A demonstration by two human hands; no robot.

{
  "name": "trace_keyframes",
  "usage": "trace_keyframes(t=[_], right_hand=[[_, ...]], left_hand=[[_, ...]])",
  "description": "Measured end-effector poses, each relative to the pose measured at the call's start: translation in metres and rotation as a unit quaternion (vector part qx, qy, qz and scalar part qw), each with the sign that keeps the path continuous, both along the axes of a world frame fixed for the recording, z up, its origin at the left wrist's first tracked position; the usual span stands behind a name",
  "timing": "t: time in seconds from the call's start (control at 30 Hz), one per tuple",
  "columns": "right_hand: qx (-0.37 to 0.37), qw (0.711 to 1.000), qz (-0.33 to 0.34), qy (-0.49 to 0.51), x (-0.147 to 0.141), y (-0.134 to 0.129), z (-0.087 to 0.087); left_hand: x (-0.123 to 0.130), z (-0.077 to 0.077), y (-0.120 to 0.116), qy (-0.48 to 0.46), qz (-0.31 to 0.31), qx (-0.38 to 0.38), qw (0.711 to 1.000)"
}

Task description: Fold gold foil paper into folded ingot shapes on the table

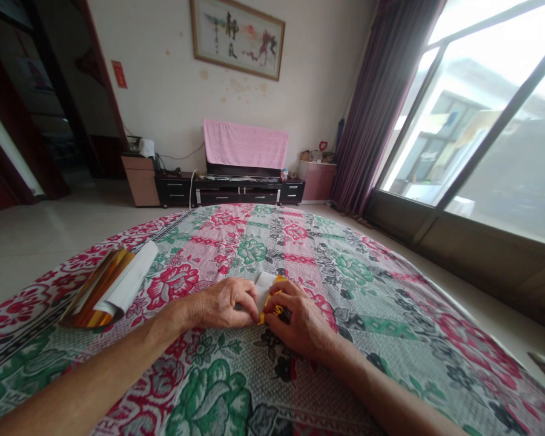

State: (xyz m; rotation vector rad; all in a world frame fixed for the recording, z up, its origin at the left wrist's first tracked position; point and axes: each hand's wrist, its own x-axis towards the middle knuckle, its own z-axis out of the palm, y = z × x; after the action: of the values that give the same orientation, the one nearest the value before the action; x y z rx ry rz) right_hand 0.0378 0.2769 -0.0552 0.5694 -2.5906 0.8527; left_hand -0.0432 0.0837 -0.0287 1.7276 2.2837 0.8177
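A small piece of paper (265, 282), white on one face and golden yellow on the other, lies between my hands on the patterned cloth (209, 393). My left hand (229, 302) is closed, with thumb and fingertips pinching the paper's left lower edge. Curled over the yellow side, my right hand (303, 319) grips it with thumb and fingers. The paper looks folded or partly rolled, and my fingers hide much of it. Off to the left rests a loose pile of curled gold sheets (121, 264) with a white sheet (134, 275), apart from both hands.
The cloth covers a large rounded surface. Beyond it stand a black low cabinet (227, 198) and a flat shape draped with a pink cloth (245, 142). A purple curtain (372, 103) and a large window (481, 133) are at the right.
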Motion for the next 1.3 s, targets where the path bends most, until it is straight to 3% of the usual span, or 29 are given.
trace_keyframes(t=[0.43, 0.63, 0.8, 0.97, 1.3], right_hand=[[0.000, 1.000, -0.001, -0.007, 0.000, 0.000, -0.001], [-0.003, 1.000, -0.010, -0.020, 0.001, -0.002, 0.003], [-0.004, 1.000, -0.006, -0.014, 0.000, -0.002, 0.003], [0.001, 1.000, -0.011, -0.006, 0.001, -0.003, 0.002], [0.003, 1.000, -0.011, 0.007, 0.001, -0.003, 0.000]], left_hand=[[0.006, 0.008, 0.001, 0.041, -0.022, -0.041, 0.998], [-0.004, 0.008, -0.009, 0.057, -0.030, -0.053, 0.997], [-0.004, 0.002, -0.007, -0.016, 0.051, -0.052, 0.997], [0.004, -0.006, 0.007, 0.013, 0.159, -0.071, 0.985], [0.007, -0.004, 0.007, -0.004, 0.152, -0.080, 0.985]])
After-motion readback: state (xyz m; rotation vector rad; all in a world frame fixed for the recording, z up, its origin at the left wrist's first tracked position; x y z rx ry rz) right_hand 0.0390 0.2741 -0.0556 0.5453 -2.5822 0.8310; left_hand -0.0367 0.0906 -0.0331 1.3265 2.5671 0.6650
